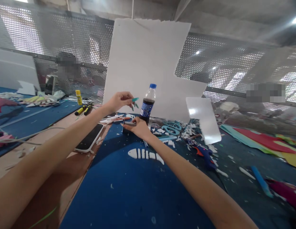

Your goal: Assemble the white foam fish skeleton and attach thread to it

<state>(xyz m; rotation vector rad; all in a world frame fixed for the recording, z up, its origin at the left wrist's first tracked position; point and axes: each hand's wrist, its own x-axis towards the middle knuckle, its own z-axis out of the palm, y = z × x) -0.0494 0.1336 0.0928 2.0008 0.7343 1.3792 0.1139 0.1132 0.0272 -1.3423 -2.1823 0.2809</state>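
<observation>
My left hand is raised just left of a dark drink bottle with a blue cap. Its fingers are bent but apart, with long teal nails, and nothing shows between them. Lower down, in front of the bottle, my right hand has its fingers closed around a small grey bar-shaped thing. A dark shape lies under that thing, and its kind is unclear. Nearer to me, on the blue mat, lies a white fish shape made of separate cut pieces.
Blue-handled scissors lie among white scraps behind my right forearm. A glue gun and colored sheets are at right. At left are a phone, yellow-handled pliers and a glue stick. A white board stands behind.
</observation>
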